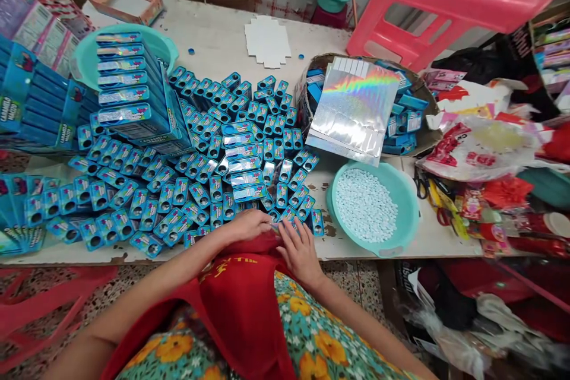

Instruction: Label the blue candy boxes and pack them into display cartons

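Far left, we log large blue packs (44,95) beside a tall stack (124,113), which partly hides a turquoise basin (167,50). Next comes a dense spread of small blue boxes (180,190) on the table (209,29), many standing upright, round holes in their tops.

The left hand (252,224) is at the table's near edge, fingers curled, tips bunched toward the other hand; we cannot tell whether it grasps anything. Straight beyond it lies a short central stack (247,178) of the same boxes, the narrow faces we see running left to right. We judge this the relation that counts: the stack lies ahead and slightly leftward of the meeting fingertips, its visible long edges crosswise to our view, the left hand nearer.

The right hand (303,246) has its fingers loosely extended, the tips close to the left's; any grip is hidden from us. Just beyond it stand the spread's rightmost boxes.

Farther right, we note silvery sheets (351,113) over a carton and, nearer us, a turquoise bowl (410,208) of white pellets (365,205), the right hand closer to it.
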Motion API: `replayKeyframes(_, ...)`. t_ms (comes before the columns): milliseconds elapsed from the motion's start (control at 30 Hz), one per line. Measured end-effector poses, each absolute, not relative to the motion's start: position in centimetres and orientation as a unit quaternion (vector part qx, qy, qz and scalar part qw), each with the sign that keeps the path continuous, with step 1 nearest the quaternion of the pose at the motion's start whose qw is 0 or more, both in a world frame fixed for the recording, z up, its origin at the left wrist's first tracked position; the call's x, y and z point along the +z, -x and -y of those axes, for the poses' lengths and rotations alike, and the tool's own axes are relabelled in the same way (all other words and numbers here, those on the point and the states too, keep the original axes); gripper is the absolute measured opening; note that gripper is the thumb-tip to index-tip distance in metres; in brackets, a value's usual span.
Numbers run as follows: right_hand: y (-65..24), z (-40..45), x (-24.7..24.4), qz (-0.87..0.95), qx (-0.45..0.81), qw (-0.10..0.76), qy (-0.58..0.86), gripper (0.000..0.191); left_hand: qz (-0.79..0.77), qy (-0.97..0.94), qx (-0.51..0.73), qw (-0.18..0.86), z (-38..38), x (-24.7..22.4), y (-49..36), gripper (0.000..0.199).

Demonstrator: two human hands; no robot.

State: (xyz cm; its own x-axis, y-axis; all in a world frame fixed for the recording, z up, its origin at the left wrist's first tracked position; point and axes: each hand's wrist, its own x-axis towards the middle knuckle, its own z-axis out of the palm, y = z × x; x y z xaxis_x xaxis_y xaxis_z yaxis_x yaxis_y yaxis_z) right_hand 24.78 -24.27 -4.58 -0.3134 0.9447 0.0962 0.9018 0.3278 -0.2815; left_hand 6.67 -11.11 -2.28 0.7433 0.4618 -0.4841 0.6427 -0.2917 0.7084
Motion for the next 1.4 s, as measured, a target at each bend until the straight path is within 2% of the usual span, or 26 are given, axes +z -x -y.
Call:
replayKeyframes(200, -25.7, 24.0, -3.8, 0.805, 0.121, 0.185, 0.551, 0.038, -0.351, -0.795, -0.082, 0.488, 10.9, -3.2, -6.6, 0.029)
replayKeyframes(333, -25.5, 22.4, -4.0, 0.795, 0.096, 0.145, 0.581, 0.051, -0.338, -0.809, -0.068, 0.476, 10.9, -3.1, -6.5, 0.028)
replayKeyframes(533, -24.9, 23.5, -5.5, 0.818, 0.07, 0.101, 0.562, 0.05, -0.354, -0.802, -0.068, 0.476, 11.0, -3.1, -6.4, 0.027)
replayKeyframes(633, -25.0, 24.4, -5.4, 0.82, 0.081, 0.129, 0.552, 0.04, -0.358, -0.799, -0.071, 0.478, 10.9, -3.4, -6.3, 0.027)
replayKeyframes(800, -25.4, 23.8, -3.8, 0.792, 0.119, 0.198, 0.566, 0.006, -0.36, -0.809, -0.073, 0.459, 10.9, -4.0, -6.4, 0.028)
replayKeyframes(967, -26.3, 21.8, 0.3, 0.781, 0.223, 0.145, 0.565, 0.009, -0.402, -0.814, -0.068, 0.414, 11.5, -3.7, -6.6, 0.028)
replayKeyframes(1033, -26.6, 20.7, 2.4, 0.755, 0.285, 0.158, 0.57, 0.008, -0.39, -0.81, 0.007, 0.438, 11.8, -2.7, -6.7, 0.03)
replayKeyframes(1167, -26.8, 18.1, 5.9, 0.7, 0.376, 0.199, 0.573, 0.011, -0.302, -0.731, 0.158, 0.591, 12.4, 0.7, -7.2, 0.034)
replayKeyframes(1267, -26.2, 16.1, 6.8, 0.676, 0.388, 0.23, 0.584, 0.015, -0.343, -0.657, 0.133, 0.658, 12.4, 2.9, -7.4, 0.029)
replayKeyframes(1400, -23.7, 12.3, 5.8, 0.624, 0.409, 0.307, 0.591, 0.021, -0.443, -0.643, 0.138, 0.61, 10.0, 4.5, -5.7, 0.033)
